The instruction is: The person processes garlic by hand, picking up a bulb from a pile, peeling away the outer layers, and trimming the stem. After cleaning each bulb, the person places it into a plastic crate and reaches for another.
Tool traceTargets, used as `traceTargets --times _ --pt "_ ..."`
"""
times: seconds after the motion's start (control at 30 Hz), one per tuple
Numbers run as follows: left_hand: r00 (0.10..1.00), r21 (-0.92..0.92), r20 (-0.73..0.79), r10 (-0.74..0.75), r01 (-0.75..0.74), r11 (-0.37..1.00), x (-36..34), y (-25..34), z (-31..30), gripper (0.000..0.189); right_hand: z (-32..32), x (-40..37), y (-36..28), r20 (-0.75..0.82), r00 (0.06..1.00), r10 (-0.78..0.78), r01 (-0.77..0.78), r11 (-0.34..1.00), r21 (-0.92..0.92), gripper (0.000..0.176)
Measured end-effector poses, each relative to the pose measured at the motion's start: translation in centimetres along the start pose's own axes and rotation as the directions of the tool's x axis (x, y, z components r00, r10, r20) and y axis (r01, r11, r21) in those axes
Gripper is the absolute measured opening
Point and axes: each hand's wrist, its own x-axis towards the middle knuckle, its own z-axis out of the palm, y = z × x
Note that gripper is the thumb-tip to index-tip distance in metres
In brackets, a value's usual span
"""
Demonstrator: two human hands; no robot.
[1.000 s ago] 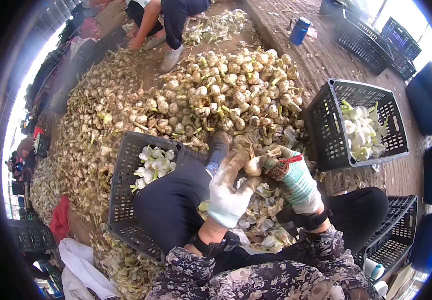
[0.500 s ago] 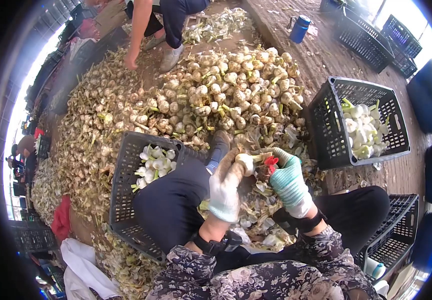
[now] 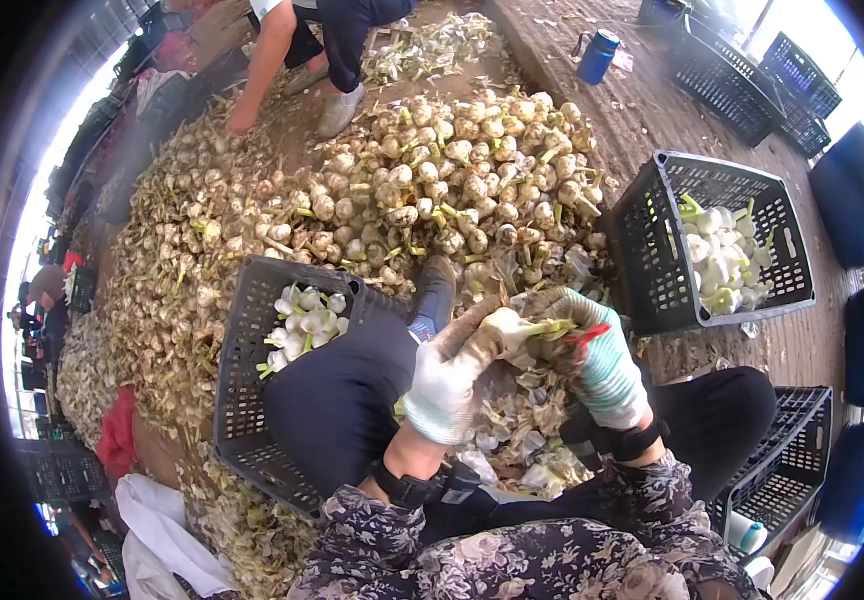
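Observation:
My left hand [image 3: 444, 385], in a soiled white knitted glove, is closed around a garlic bulb [image 3: 506, 324] whose green-white stem points to the right. My right hand [image 3: 607, 375], in a white and mint-green glove, has its fingers curled in at the stem side. A small red object [image 3: 587, 338] shows at its thumb; its kind is hard to make out, and the fingertips are partly hidden. Below both hands lie loose garlic skins [image 3: 512, 425] between my legs.
A heap of unpeeled garlic [image 3: 472, 170] spreads ahead. Black crates holding cleaned white bulbs stand left [image 3: 237, 400] and right [image 3: 642, 240]. A blue bottle [image 3: 598, 57] stands farther back. Another person's hand [image 3: 242, 118] reaches into the heap at upper left.
My right hand has turned and curled in closer to the bulb, whose pale surface and green stem now show more. The other person's hand has shifted slightly left.

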Motion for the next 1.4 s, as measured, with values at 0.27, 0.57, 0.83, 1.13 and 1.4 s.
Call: traceTargets --times 0.27,0.57,0.83,1.13,1.4 --pt "0.940 0.585 0.084 0.332 -0.316 0.747 0.1 -0.5 1.3 0.055 0.7 -0.8 0.5 -0.136 0.985 -0.104 0.088 0.989 -0.118 0.019" --pt "0.998 -0.014 0.038 -0.042 0.043 0.999 -0.4 -0.5 1.1 0.058 -3.7 0.8 2.5 -0.281 0.960 -0.002 0.036 0.993 0.115 0.019" --pt "0.997 0.353 0.060 -0.049 0.025 0.935 -0.2 -0.3 -0.1 0.052 -3.8 -1.0 4.9 0.001 0.980 -0.199 0.169 0.832 -0.528 0.044" --pt "0.967 0.328 0.240 -0.090 0.006 0.945 -0.2 -1.2 -0.2 0.064 -2.2 -1.9 -0.4 0.094 0.980 0.176 -0.183 0.981 0.063 0.030" --pt "0.994 0.178 0.081 -0.076 0.061 0.982 0.0 -1.2 1.2 0.067 -3.1 -2.7 0.0 0.086 0.992 0.091 -0.101 0.988 0.117 0.030"
